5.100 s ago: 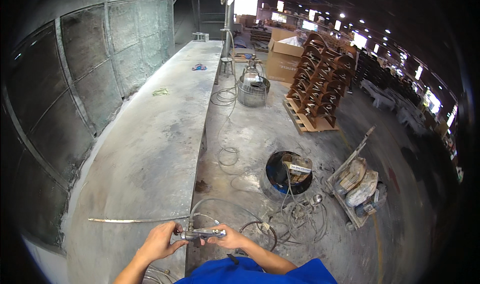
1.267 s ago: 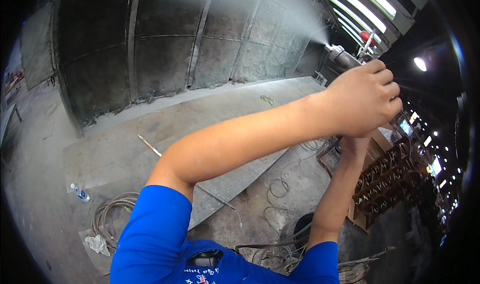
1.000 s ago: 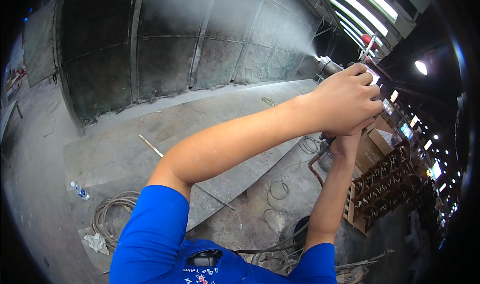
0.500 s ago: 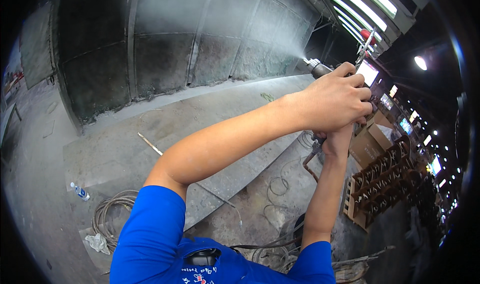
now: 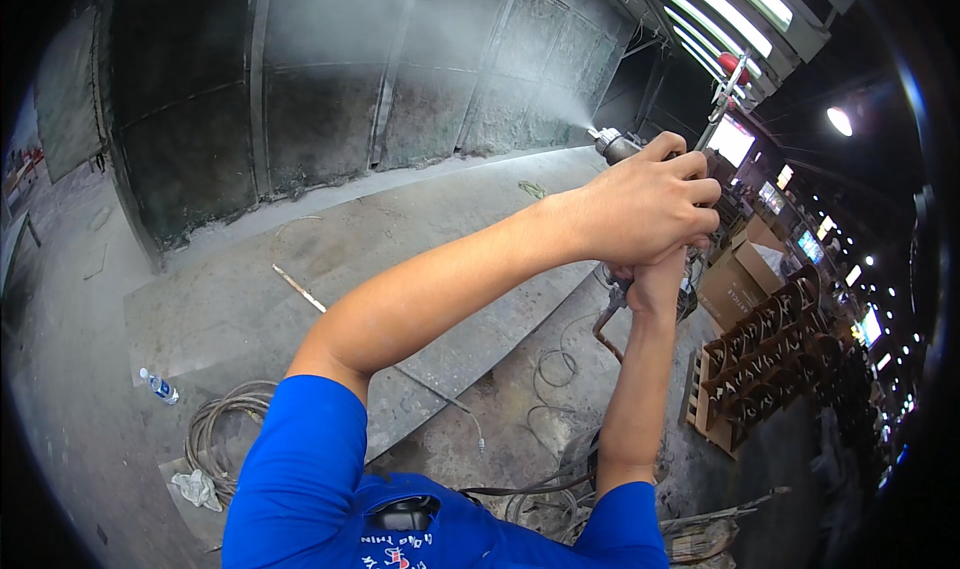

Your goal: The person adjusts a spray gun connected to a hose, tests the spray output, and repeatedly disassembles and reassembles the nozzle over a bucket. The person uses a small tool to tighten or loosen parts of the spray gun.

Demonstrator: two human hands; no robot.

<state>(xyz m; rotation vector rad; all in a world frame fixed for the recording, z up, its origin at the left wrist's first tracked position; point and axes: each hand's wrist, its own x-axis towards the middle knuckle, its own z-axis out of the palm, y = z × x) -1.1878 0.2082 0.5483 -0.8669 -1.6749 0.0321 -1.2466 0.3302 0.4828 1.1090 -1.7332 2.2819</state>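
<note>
At the upper right of centre, both my hands are closed on a spray gun with a dark body and silver nozzle (image 5: 615, 145). A pale mist (image 5: 540, 99) fans out from its tip toward the panelled metal wall (image 5: 330, 119). My left hand (image 5: 655, 197) wraps over the gun's body from above, fingers curled. Lower down, my right hand (image 5: 655, 284) is closed around the gun's lower part, mostly hidden by my left hand. Below the hands hangs a brownish hose (image 5: 605, 334). A metal rod (image 5: 722, 104) with a red round piece rises just beyond my left hand.
A grey metal sheet (image 5: 400, 269) covers the floor, with a thin rod (image 5: 298, 287) on it. Coiled hose (image 5: 232, 424), a water bottle (image 5: 160, 386) and a crumpled white rag (image 5: 196, 489) lie left. At right are a cardboard box (image 5: 735, 284) and a pallet of rusty parts (image 5: 765, 354).
Both hands and the spray gun have shifted slightly left and a little down. The mist still comes out of the nozzle.
</note>
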